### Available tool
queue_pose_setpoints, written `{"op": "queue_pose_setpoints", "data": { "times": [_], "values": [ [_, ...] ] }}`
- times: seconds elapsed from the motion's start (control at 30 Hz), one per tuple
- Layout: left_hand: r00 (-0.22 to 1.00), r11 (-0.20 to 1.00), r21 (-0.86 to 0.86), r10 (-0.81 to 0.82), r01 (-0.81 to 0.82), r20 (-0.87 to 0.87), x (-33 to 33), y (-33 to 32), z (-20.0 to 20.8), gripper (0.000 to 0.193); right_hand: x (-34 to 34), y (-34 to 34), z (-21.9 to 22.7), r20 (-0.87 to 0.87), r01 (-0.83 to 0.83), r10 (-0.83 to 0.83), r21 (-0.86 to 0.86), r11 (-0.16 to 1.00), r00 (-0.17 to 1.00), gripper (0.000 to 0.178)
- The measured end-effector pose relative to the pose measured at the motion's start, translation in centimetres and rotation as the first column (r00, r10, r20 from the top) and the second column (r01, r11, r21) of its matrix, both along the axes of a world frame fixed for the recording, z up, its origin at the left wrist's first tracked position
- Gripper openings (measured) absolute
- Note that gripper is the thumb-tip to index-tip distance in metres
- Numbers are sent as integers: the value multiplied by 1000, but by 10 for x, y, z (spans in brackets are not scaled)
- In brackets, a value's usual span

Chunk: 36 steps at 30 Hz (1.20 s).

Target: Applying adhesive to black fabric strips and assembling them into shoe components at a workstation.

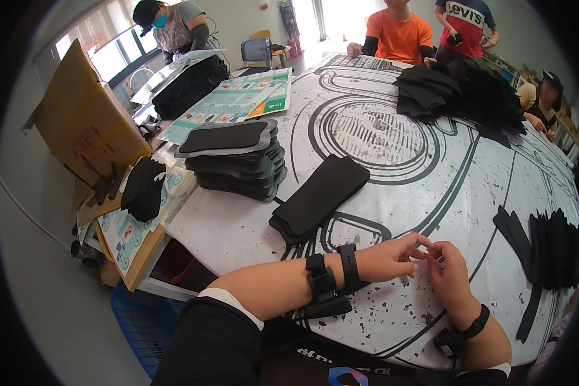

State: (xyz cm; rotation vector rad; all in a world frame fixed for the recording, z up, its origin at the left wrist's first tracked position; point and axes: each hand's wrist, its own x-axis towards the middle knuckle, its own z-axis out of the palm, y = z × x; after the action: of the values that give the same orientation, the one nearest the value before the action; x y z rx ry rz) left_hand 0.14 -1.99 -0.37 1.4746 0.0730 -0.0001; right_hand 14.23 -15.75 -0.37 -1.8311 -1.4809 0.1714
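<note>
My left hand (392, 258) is above the near part of the table, its fingers apart and loosely bent. Its fingertips meet those of my right hand (449, 273), whose thumb and fingers are pinched together; anything between them is too small to make out. Beyond my hands lies a short stack of black oblong pads (325, 193) with rounded ends. Left of it stands a taller stack of black pads with grey borders (235, 159). A dark piece (328, 307) lies partly hidden beneath my left forearm. Both wrists wear black bands.
The white table cover (392, 334) has black line drawings and worn spots. Black strips (553, 248) lie at the right, and a heap of black pieces (460, 96) farther back. A cardboard box (87, 109), printed sheets (231, 100) and a blue crate (138, 328) are leftward. Several people surround the table.
</note>
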Motion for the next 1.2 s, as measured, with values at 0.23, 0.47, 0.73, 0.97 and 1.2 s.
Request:
{"op": "queue_pose_setpoints", "data": {
  "times": [0.23, 0.47, 0.73, 0.97, 1.2],
  "values": [
    [1000, 999, -26, -28, 29, 13, 0, 0, 0, 53, -2, -2, -1, 18, -45, 45, 8, 999, 999, 19],
    [998, 998, 1, -58, 58, 36, 0, 1, 0, 55, -2, -1, 0, 116, -107, 98, 75, 991, 988, 16],
    [998, 999, 6, -55, 54, 24, -1, 1, 1, 58, -2, -2, 5, 234, -128, 122, 10, 992, 965, 16],
    [998, 999, 23, -50, 49, 31, 0, 1, 0, 59, 0, -1, 2, 256, -191, 184, 1, 982, 949, 18],
    [998, 999, 9, -50, 49, 40, 0, 1, -1, 58, -3, -2, 0, 257, -202, 193, 10, 979, 947, 22]
  ]
}}
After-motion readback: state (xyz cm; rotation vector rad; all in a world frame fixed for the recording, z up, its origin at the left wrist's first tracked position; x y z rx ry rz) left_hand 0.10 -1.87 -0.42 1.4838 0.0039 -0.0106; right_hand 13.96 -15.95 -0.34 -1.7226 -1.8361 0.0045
